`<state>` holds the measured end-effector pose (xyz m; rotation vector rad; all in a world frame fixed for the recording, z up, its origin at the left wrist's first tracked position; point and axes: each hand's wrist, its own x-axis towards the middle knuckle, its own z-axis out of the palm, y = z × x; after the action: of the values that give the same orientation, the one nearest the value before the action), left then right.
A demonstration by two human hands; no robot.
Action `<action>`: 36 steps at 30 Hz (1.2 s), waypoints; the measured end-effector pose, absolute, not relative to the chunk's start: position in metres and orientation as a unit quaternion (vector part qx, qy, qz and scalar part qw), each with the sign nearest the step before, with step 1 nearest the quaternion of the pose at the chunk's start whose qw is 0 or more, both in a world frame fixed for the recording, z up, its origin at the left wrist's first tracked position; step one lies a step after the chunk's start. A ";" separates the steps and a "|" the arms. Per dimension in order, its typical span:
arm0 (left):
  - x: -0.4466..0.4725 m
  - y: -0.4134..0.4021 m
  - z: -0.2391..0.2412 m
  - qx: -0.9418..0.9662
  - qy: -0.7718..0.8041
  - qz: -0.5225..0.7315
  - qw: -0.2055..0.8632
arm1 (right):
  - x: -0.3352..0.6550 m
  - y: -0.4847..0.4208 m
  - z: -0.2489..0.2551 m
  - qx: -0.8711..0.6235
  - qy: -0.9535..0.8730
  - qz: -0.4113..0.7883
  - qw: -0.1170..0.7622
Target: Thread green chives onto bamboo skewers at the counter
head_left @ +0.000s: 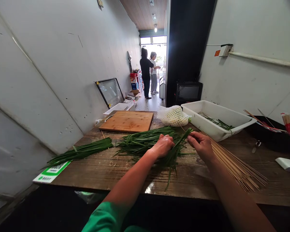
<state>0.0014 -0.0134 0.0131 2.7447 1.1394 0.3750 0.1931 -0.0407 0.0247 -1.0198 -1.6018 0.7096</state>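
Green leaves [180, 145] reach past the left hand [163, 145] into the right hand's [201, 145] fingertips [192, 140].

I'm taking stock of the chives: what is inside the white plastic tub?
Some loose chive leaves lie on the floor of the white plastic tub. Its near wall hides part of that floor, so anything low behind it cannot be seen.

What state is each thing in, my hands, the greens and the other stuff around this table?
Left hand, curled at the greens, fingertips hidden
Right hand, pinching the held greens' end
Held greens, bunched, loose blades trailing
Greens pile, loose
Left-side bunch, lying flat
Cutting board, bare on top
Skewers, fanned out
White tub, open, some greens inside
Ceiling bulb, lit
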 end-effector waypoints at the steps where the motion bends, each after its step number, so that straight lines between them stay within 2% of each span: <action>1: 0.002 -0.013 0.012 0.912 0.381 0.131 0.073 | 0.192 -0.040 0.024 -0.433 -0.668 0.294 0.528; 10: 0.002 -0.010 0.005 0.907 0.374 0.147 0.124 | 0.189 -0.037 0.024 -0.459 -0.657 0.285 0.526; 14: 0.002 -0.009 0.007 0.879 0.417 0.182 0.143 | 0.188 -0.039 0.026 -0.461 -0.655 0.288 0.525; 20: 0.008 -0.009 0.005 0.845 0.477 0.230 0.075 | 0.187 -0.040 0.028 -0.478 -0.656 0.276 0.515; 24: 0.010 -0.006 0.001 0.814 0.487 0.314 0.052 | 0.188 -0.038 0.026 -0.479 -0.665 0.263 0.508; 27: 0.007 0.001 0.000 0.752 0.497 0.420 0.105 | 0.188 -0.036 0.024 -0.485 -0.678 0.249 0.493; 31: 0.002 0.010 -0.001 0.623 0.489 0.543 0.278 | 0.190 -0.031 0.020 -0.499 -0.704 0.220 0.456; 34: 0.001 0.014 -0.002 0.553 0.443 0.585 0.395 | 0.191 -0.028 0.016 -0.515 -0.718 0.196 0.425; 36: 0.002 0.015 -0.003 0.538 0.423 0.595 0.421 | 0.192 -0.026 0.013 -0.523 -0.725 0.186 0.407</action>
<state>0.0020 0.0153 -0.0031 1.3466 1.0596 1.4914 0.1918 -0.0263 0.0135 -1.3197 -1.8289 0.4679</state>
